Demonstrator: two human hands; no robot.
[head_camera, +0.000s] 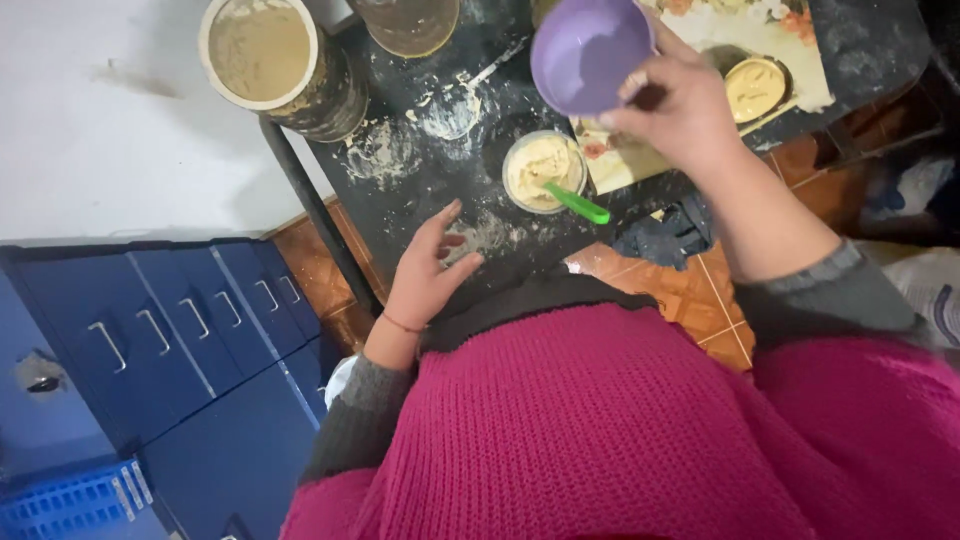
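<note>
So the right hand (675, 110) has its fingers (632, 85) pinched on the rim of a round purple plastic bowl (588, 52), holding it up tilted over the far side of the dark, flour-dusted table (420, 215). Bowl looks empty inside from here. The left hand (428, 268) is loose, fingers spread and holding nothing, resting at the near edge of the table on the floury patch.

Between the two hands, just below the purple bowl, sits a small clear round container of pale yellowish dough or paste (543, 170) with a bright green plastic utensil (577, 204) sticking out toward the person. Right behind the right hand there's a flower-patterned board or mat (705, 30) and a small round yellow-filled lid or dish (755, 88) on it. Further left, a big round tin full of beige flour (265, 55) sits at the table corner, and a blue cabinet with metal handles (190, 320) is off to the left on the floor.
</note>
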